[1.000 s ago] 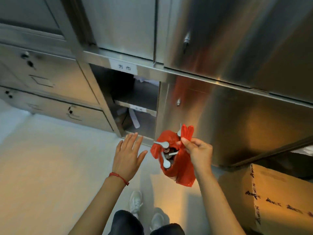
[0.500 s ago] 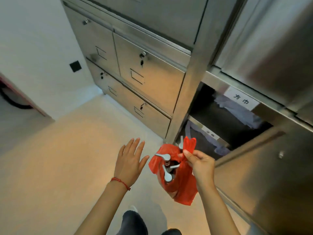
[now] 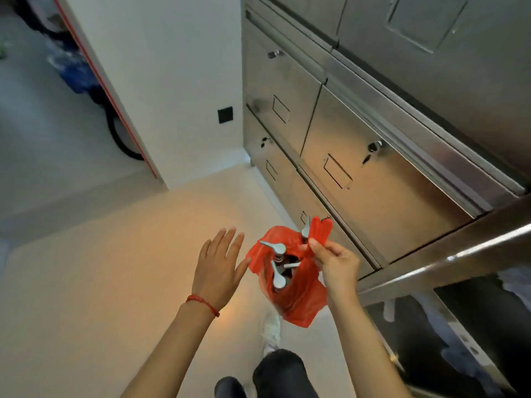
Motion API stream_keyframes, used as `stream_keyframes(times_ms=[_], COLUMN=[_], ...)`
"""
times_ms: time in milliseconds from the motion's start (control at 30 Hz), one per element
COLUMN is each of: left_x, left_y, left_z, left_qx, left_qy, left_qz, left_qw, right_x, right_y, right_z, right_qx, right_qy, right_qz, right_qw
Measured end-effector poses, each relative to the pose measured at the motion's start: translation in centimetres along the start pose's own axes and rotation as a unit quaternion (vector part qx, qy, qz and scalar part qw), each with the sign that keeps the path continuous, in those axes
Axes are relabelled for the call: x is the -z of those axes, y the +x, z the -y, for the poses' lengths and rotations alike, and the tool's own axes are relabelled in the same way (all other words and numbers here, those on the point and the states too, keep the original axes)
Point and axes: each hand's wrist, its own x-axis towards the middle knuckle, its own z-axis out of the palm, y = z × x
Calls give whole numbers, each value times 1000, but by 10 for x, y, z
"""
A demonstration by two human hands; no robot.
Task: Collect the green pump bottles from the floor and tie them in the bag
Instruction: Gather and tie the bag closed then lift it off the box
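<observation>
Now the right hand pinches one handle of the red bag of pump bottles; the left hand, fingers spread and empty, should probably catch the slack handle to tie.

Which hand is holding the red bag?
The right hand pinches the red bag's handles with its fingers; the left hand is open and empty beside it.

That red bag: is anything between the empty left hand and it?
Nothing visible. The left hand is open beside the red bag, its fingertips at the bag's edge, while the right hand pinches the bag's handles.
</observation>
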Motion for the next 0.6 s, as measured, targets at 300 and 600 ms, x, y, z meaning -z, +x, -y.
stream_keyframes(times_ms=[300, 600], left_x=[26, 60], left_y=[125, 243], left_z=[51, 102], left_qx=[102, 139], left_qy=[-24, -26], left_qz=[-23, -29], left_qw=[994, 990], right_x=[-96, -190], right_y=[132, 247], right_z=[36, 69], right_qx=[-25, -35], right_qy=[-5, -27], right_qz=[71, 105], right_qw=[997, 994])
